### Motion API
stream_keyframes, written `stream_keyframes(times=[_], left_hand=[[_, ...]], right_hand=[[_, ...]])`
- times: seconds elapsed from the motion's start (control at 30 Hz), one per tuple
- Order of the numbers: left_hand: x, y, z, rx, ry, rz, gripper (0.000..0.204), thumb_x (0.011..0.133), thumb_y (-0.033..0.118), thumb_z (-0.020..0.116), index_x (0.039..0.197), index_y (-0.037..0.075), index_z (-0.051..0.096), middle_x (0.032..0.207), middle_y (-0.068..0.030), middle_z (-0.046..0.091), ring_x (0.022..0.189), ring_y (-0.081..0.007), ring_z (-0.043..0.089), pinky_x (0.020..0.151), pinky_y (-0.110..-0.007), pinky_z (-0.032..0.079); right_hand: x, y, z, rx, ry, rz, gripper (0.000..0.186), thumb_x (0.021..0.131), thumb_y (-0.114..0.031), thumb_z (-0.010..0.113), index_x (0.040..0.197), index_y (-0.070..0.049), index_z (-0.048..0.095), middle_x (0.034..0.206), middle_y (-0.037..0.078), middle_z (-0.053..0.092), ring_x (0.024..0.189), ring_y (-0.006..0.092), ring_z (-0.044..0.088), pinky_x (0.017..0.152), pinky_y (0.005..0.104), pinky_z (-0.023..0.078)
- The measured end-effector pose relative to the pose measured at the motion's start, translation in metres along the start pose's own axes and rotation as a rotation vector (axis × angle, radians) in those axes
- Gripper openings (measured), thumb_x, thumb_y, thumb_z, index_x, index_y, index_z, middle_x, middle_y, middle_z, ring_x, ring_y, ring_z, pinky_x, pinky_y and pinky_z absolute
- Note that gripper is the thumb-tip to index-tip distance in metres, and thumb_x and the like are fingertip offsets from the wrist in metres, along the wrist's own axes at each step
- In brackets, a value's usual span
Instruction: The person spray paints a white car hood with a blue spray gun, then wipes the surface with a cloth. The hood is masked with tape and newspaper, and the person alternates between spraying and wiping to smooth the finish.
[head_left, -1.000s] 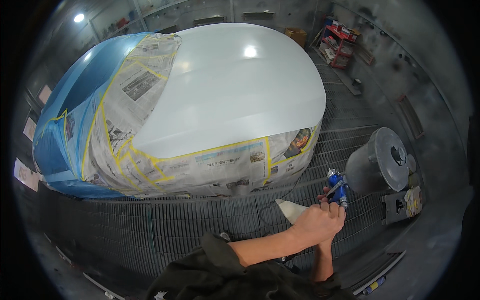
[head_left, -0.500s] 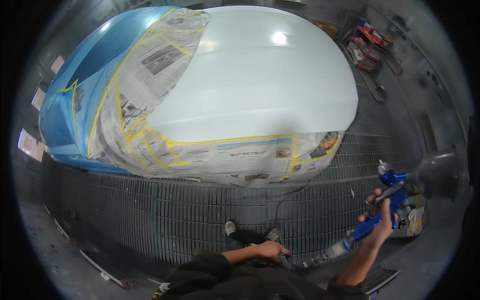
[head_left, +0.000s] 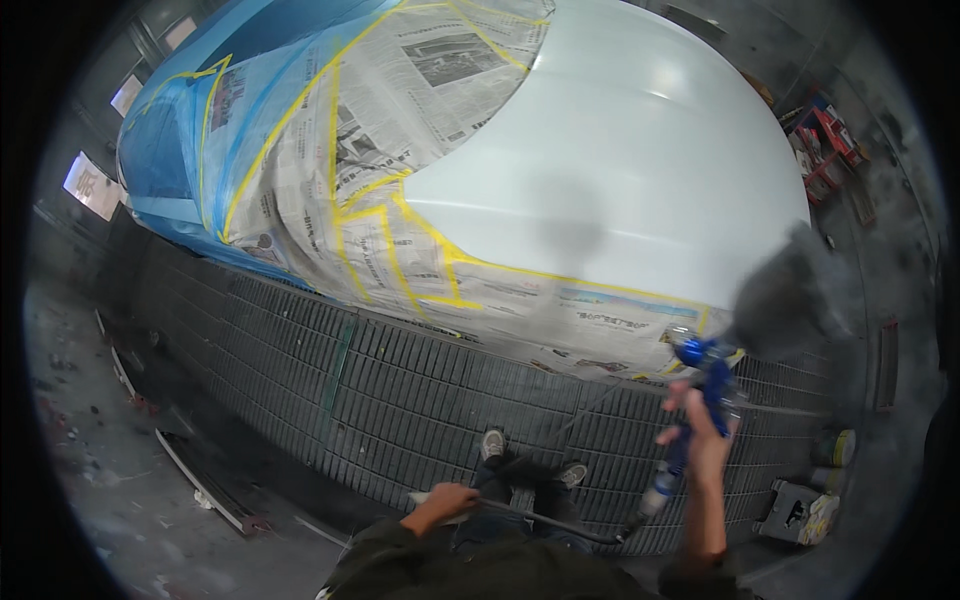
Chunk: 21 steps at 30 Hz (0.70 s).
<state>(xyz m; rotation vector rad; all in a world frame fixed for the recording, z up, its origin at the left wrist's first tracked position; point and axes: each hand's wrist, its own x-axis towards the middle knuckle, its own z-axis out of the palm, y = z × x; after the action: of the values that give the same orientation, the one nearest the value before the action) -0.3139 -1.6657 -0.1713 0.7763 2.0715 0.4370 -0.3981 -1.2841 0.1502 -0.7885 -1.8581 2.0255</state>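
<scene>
My right hand [head_left: 703,440] is wrapped round the handle of a blue spray gun [head_left: 716,390], slightly smeared by motion. A dark, blurred paint cup [head_left: 790,300] sits on the gun, which is near the front corner of a white car hood [head_left: 610,150]. From the gun's lower end a dark air hose [head_left: 560,522] runs across to my left hand [head_left: 446,503], which is closed around it in front of my body. A small pale end of something shows beside that hand. Newspaper [head_left: 420,100] edged with yellow tape covers the parts around the hood.
Blue sheeting [head_left: 170,160] covers the car farther left. Slatted grating [head_left: 400,400] forms the floor under my shoes. A red shelf rack [head_left: 828,150] stands at the far right. A light container [head_left: 795,512] and a can [head_left: 832,448] sit at the lower right.
The spray gun has moved left, closer to the hood's front corner. My left hand has shifted left, with the hose stretched across my front. The whole view has turned, and the car sits further right.
</scene>
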Motion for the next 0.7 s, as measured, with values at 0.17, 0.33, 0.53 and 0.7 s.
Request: stream_keyframes(times=[0.17,0.33,0.53,0.7], left_hand=[[-0.097,-0.051,-0.028,-0.183,0.241,-0.263,0.025,0.09,0.033,0.061,0.112,0.022,0.068,0.098,-0.0081,0.072,0.09,-0.0332,0.067,0.074,-0.046,0.052],[-0.125,-0.067,-0.022,-0.243,0.297,-0.407,0.025,0.09,0.028,0.064,0.113,0.02,0.07,0.097,-0.0066,0.072,0.09,-0.0321,0.067,0.074,-0.045,0.051],[-0.1,-0.037,-0.007,-0.236,0.304,-0.293,0.027,0.09,0.03,0.063,0.112,0.017,0.07,0.1,-0.0101,0.072,0.087,-0.0338,0.067,0.073,-0.046,0.052],[-0.039,0.027,-0.043,-0.193,0.29,-0.136,0.027,0.09,0.032,0.063,0.11,0.015,0.07,0.103,-0.009,0.072,0.091,-0.0328,0.067,0.074,-0.046,0.052]], right_hand=[[0.024,0.033,0.132,0.01,-0.343,0.22,0.035,0.097,-0.028,0.064,0.111,0.003,0.066,0.104,0.011,0.069,0.086,0.0154,0.065,0.05,0.0282,0.058],[0.041,0.046,0.199,0.051,-0.529,0.174,0.033,0.097,-0.029,0.062,0.108,0.001,0.062,0.092,0.01,0.066,0.078,0.0161,0.063,0.047,0.0286,0.055],[0.056,0.034,0.146,-0.098,-0.411,0.244,0.032,0.095,-0.033,0.065,0.09,-0.001,0.063,0.072,0.005,0.059,0.057,0.0109,0.054,0.043,0.025,0.044],[0.075,0.02,0.03,-0.046,-0.229,0.216,0.03,0.096,-0.031,0.064,0.088,-0.002,0.061,0.072,0.003,0.057,0.059,0.0094,0.052,0.045,0.0252,0.042]])
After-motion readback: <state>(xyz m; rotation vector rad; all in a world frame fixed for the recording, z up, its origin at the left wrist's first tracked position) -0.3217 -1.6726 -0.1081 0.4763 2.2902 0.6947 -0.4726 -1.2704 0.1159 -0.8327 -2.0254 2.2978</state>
